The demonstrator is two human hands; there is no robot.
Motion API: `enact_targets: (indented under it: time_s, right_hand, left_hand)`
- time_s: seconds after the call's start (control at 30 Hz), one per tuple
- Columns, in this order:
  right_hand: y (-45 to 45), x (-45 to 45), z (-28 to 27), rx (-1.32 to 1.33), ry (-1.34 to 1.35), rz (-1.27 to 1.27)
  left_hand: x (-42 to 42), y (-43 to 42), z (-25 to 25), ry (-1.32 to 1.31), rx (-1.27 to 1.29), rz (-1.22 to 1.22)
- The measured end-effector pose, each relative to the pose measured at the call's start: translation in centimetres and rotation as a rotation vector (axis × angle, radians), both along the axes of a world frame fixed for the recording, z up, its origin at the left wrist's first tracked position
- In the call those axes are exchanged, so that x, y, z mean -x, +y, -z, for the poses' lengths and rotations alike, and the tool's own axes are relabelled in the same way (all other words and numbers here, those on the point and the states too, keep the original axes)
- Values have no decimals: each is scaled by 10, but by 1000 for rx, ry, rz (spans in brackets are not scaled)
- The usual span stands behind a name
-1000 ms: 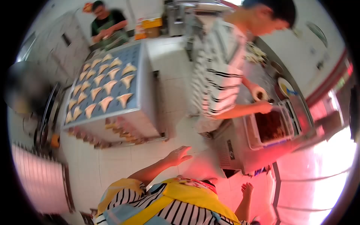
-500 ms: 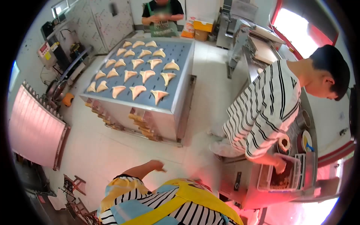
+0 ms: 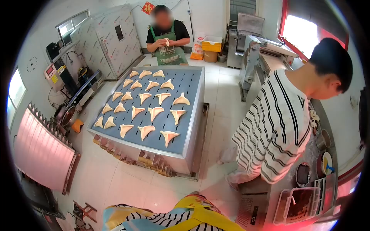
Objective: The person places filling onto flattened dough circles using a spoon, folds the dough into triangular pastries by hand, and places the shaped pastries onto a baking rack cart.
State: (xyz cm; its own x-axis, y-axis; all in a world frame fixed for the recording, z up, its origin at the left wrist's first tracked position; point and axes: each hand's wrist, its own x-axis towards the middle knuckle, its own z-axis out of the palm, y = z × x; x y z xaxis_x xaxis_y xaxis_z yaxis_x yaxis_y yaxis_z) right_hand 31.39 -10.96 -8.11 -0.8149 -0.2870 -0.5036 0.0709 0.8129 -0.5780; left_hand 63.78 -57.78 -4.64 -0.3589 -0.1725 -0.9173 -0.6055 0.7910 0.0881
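Observation:
Neither of my hands shows at this moment; only my striped, blue and yellow clothing fills the bottom of the head view. In front of me, on a large grey-blue slotted tray atop a metal box, lie several three-cornered dough pieces, spaced in rows. Behind the tray, a person in a green apron holds a small dough piece in both hands. At my right, another person in a striped shirt leans over a counter, their hands hidden.
A clear plastic tub of dark brown filling stands on the right counter, near a round dark container and a white bowl. Folding stools are at lower left. A yellow crate stands against the back wall.
The view has tilted up. My left hand, stretched out before, has left the view. The striped-shirt person's hand has come out of the tub, and a ring-shaped dough piece no longer shows there.

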Motion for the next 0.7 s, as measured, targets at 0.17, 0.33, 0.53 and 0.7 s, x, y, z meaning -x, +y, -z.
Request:
enact_targets:
  time_s: [0.17, 0.33, 0.53, 0.7]
  right_hand:
    - [-41, 8, -13, -55, 38, -56]
    - [-66, 16, -25, -115, 72, -110]
    - [-71, 19, -28, -143, 122, -185]
    - [-40, 0, -36, -45, 395, -387]
  left_hand:
    - [41, -38, -14, 50, -2, 81]
    - [71, -55, -34, 46, 0, 228]
    - [141, -33, -42, 122, 32, 531]
    - [280, 35, -85, 815, -53, 445]
